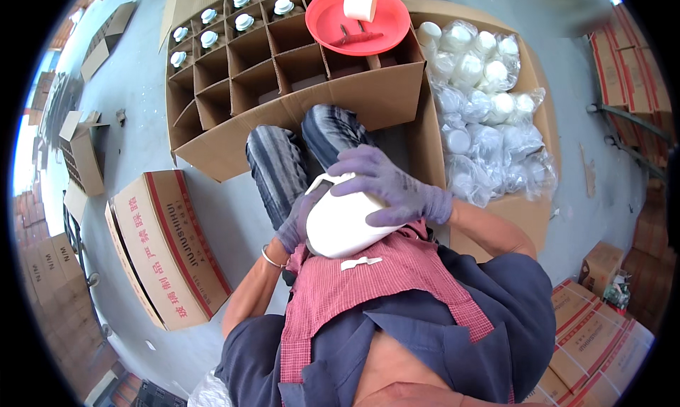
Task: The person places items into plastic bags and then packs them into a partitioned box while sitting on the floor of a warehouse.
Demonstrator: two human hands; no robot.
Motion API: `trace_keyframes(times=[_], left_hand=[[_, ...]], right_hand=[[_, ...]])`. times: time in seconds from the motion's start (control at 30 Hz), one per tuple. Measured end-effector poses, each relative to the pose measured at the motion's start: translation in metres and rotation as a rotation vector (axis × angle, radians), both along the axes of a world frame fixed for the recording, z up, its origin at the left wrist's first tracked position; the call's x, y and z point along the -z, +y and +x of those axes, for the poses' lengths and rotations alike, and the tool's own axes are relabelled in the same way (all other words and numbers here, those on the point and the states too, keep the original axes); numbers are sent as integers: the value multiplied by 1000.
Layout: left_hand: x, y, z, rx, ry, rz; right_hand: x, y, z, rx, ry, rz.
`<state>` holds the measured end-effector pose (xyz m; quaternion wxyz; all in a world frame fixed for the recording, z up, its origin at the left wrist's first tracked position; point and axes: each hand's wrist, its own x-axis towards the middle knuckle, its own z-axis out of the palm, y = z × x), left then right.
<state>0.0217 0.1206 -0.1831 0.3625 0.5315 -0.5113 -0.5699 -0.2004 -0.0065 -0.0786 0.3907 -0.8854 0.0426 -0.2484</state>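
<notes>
In my lap lies a white jug point(341, 224) with a loop handle, tilted on its side. My left hand point(295, 224), in a purple knit glove, is closed at the jug's handle side, its fingertips partly hidden behind the jug. Across the jug's upper end lies my right hand point(388, 186), gloved the same way, fingers curled over it and thumb against its side. Beyond my knees stands a divided carton point(304, 102). Several bottles with pale caps point(244, 22) fill its far cells; several nearer cells hold none.
A red basin point(333, 32) rests on the carton's dividers, holding a white cup point(360, 6) and small dark-red pieces. To the right, an open carton point(428, 134) contains plastic-wrapped white items point(499, 106). A closed carton point(170, 248) stands left of my legs; stacked cartons point(595, 336) sit behind my right.
</notes>
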Motion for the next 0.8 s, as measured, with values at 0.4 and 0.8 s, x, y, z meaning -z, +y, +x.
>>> trace_keyframes(times=[0.4, 0.8], left_hand=[[-89, -43, 8, -256, 159, 261], [-92, -49, 14, -219, 9, 23]], right_hand=[[40, -10, -24, 528, -129, 159], [0, -27, -12, 126, -93, 213]])
